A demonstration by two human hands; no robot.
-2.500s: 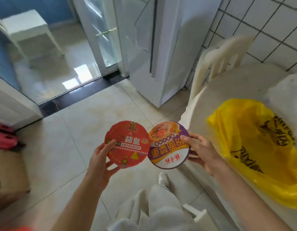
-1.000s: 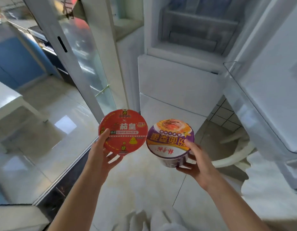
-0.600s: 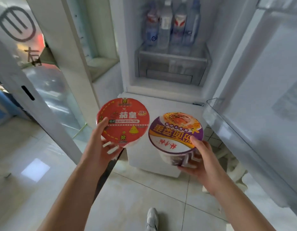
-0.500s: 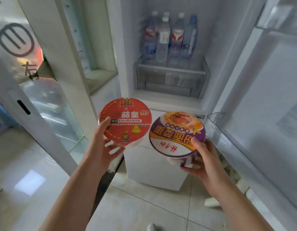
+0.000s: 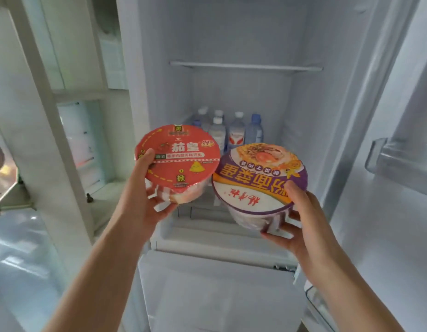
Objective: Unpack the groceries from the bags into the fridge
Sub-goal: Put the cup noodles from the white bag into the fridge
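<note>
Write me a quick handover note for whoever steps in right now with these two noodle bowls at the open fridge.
Left hand: grips the red noodle bowl, thumb on the lid.
Right hand: grips the purple noodle bowl, thumb on the lid, fingers underneath.
Both bowls are held in the air in front of the open fridge, not yet inside.
In the fridge: water bottles stand at the back of the lower level; the glass shelf above shows nothing on it from this angle.
Done: fridge door open, bowls brought to it.
Left: set both bowls inside, probably in front of the bottles or on the shelf, then return for more groceries.
</note>
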